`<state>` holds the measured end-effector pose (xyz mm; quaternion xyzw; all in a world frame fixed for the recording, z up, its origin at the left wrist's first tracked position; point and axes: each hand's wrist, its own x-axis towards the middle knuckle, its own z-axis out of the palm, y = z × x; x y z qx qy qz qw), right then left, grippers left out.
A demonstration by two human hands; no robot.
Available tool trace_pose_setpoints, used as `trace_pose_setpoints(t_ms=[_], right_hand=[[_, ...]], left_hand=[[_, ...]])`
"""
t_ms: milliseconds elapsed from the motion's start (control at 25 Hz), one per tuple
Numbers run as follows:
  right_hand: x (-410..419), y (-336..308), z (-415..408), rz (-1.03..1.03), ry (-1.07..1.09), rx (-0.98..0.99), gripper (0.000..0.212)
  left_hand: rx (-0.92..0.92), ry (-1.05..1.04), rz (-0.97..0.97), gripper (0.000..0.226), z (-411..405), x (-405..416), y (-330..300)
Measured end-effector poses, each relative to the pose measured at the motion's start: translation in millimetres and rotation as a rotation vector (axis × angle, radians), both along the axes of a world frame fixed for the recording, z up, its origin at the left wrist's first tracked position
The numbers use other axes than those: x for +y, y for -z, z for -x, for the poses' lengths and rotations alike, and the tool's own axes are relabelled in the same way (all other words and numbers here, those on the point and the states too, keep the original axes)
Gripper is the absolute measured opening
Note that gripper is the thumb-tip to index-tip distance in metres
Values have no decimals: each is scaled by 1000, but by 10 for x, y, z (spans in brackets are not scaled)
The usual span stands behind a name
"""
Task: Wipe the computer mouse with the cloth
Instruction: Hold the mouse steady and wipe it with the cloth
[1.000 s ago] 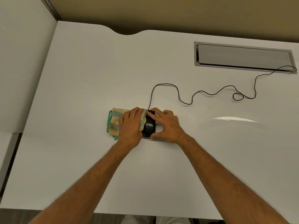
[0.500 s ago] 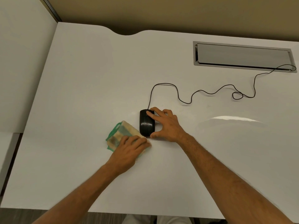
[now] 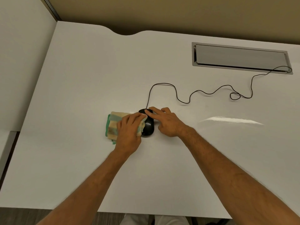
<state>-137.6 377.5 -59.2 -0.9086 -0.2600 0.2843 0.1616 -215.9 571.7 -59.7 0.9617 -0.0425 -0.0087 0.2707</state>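
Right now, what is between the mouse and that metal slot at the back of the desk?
In the head view, only the thin black cable snakes over bare white desk from the mouse to the metal slot; nothing else lies there.

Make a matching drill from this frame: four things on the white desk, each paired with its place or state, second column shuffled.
Things:
1. black computer mouse
2. yellow and green striped cloth
3. thin black mouse cable
4. grey metal cable hatch

Places or states:
A. recessed in the desk, far right
B. pressed under the left hand
C. steadied by the right hand
D. snakes loosely across the desk into the hatch

Pairs: 1-C, 2-B, 3-D, 4-A
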Motion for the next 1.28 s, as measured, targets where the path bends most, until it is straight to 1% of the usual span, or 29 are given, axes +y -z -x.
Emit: trace_pose_setpoints(t_ms=[120, 200, 360, 480, 560, 680, 760, 880, 960, 1040, 1160, 1240, 1280], right_hand=[[7, 24, 19, -6, -17, -51, 71], [-3, 33, 18, -8, -35, -78, 64], [-22, 51, 8, -8, -50, -88, 63], [-5, 47, -1, -7, -24, -65, 66], [8, 55, 16, -13, -7, -58, 67], [11, 69, 34, -30, 6, -73, 66], [10, 75, 52, -49, 18, -95, 65], [8, 89, 47, -78, 43, -103, 64], [0, 99, 41, -93, 53, -102, 64], [6, 104, 30, -101, 64, -80, 64], [27, 137, 35, -128, 95, -37, 65], [1, 125, 55, -187, 152, 13, 68], [-24, 85, 94, -241, 188, 46, 73]], left_hand=[[-77, 95, -93, 79, 195, -29, -5], [-119, 175, -144, 80, 287, -46, -9], [-96, 230, -175, 78, 493, -153, 9], [-76, 321, -164, 74, 713, -161, 61], [-95, 269, -85, 71, 777, -115, 88], [-138, 56, 19, 71, 689, -127, 57], [-143, 4, -5, 74, 570, -193, 3], [-78, 44, -124, 74, 498, -310, -25], [-64, 68, -150, 72, 531, -312, 10], [-59, 106, -127, 64, 641, -243, 74], [-71, 176, -51, 46, 820, -79, 114], [-70, 183, 58, 46, 839, -1, 29], [-66, 159, 143, 48, 812, 33, -49]])
